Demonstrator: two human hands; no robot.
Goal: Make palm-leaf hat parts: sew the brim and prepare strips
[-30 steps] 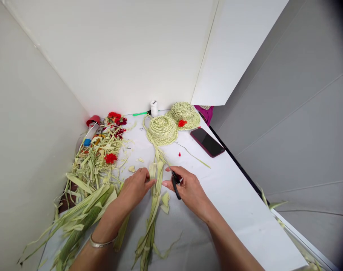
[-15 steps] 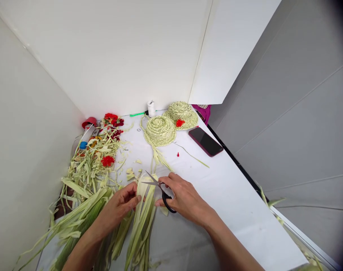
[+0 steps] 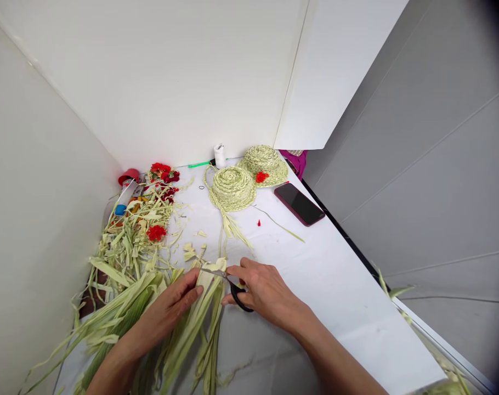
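Note:
My right hand point(image 3: 262, 291) grips black-handled scissors point(image 3: 232, 281), their blades pointing left across the top of a bundle of pale green leaf strips point(image 3: 200, 323). My left hand point(image 3: 171, 307) lies flat on the left side of that bundle, fingers stretched toward the scissor tips, pressing the strips on the white table point(image 3: 315, 274). Beyond the hands a woven leaf hat point(image 3: 232, 189) trails loose strip ends toward me.
A heap of leaf scraps with red flowers point(image 3: 138, 236) fills the left side. A second woven hat point(image 3: 265, 163) with a red flower, a white thread spool point(image 3: 220, 156) and a dark phone point(image 3: 299, 204) sit at the back. Walls close in behind and left; the table's edge runs along the right.
The scissors have swung from upright to lying across the strips' tips. My left hand slid down and left, now flat on the bundle, which has shifted toward me.

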